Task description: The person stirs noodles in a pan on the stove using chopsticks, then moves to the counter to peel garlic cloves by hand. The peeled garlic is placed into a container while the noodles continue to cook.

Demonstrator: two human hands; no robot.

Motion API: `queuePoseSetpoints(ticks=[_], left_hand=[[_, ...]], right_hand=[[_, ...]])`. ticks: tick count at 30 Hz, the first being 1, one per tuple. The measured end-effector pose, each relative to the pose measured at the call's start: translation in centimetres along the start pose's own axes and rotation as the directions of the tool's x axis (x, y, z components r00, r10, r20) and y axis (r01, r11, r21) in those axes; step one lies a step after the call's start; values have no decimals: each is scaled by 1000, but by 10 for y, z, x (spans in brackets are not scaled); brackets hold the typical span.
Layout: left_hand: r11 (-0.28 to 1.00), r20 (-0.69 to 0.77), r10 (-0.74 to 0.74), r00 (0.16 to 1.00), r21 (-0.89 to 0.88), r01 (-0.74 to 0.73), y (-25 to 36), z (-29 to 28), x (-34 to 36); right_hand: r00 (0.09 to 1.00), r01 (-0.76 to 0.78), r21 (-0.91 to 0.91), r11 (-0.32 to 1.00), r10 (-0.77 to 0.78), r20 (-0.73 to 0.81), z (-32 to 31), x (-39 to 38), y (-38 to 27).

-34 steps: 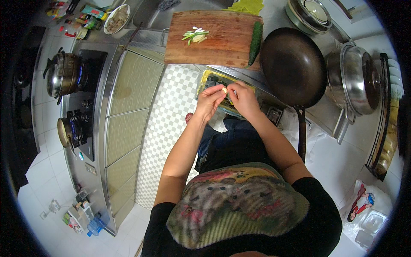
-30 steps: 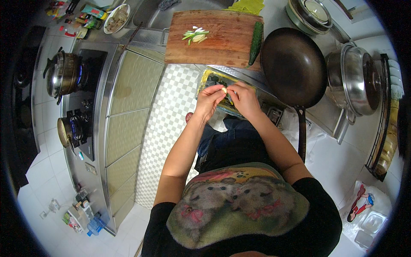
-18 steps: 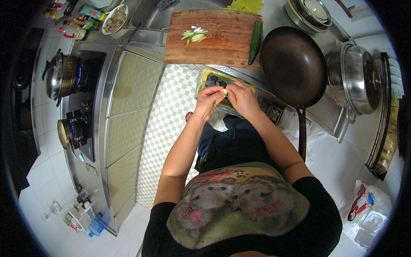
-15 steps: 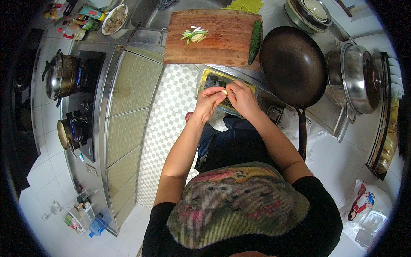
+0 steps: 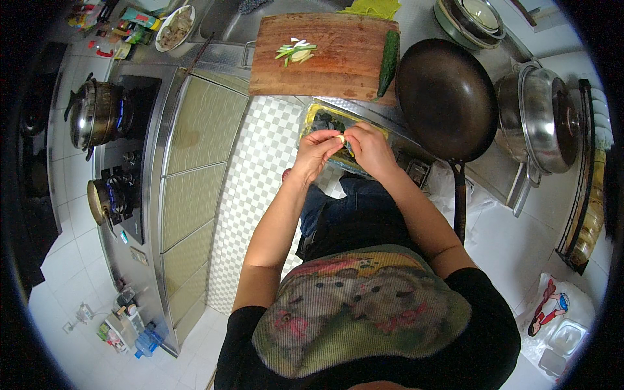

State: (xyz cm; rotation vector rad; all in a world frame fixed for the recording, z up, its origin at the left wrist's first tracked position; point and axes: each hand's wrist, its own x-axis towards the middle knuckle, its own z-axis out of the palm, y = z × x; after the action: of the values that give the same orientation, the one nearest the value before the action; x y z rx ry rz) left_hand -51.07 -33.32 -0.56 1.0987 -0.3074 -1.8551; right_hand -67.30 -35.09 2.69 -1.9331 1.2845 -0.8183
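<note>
Small pale clove [image 5: 341, 138] pinched in nearly closed left hand [image 5: 314, 153], right hand [image 5: 370, 148] curled against it, grip can't be told. All held over yellow-rimmed bin [image 5: 304, 125], cutting board [image 5: 348, 58] parked at 12 o'clock.

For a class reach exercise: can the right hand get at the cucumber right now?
Probably yes: the cucumber lies uncovered on the cutting board, ahead of the right hand, with nothing visibly blocking the way; but that hand is touching a small pale piece.
</note>
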Motion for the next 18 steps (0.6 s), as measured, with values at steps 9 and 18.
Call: queuePoseSetpoints(ticks=[9, 18], left_hand=[[999, 22, -13, 1000, -41, 14, 5, 4, -5], [989, 32, 69, 997, 126, -73, 4, 6, -3]], right_hand=[[993, -112, 65, 992, 109, 41, -7, 3, -11], [1000, 8, 34, 999, -9, 13, -7, -2, -3]])
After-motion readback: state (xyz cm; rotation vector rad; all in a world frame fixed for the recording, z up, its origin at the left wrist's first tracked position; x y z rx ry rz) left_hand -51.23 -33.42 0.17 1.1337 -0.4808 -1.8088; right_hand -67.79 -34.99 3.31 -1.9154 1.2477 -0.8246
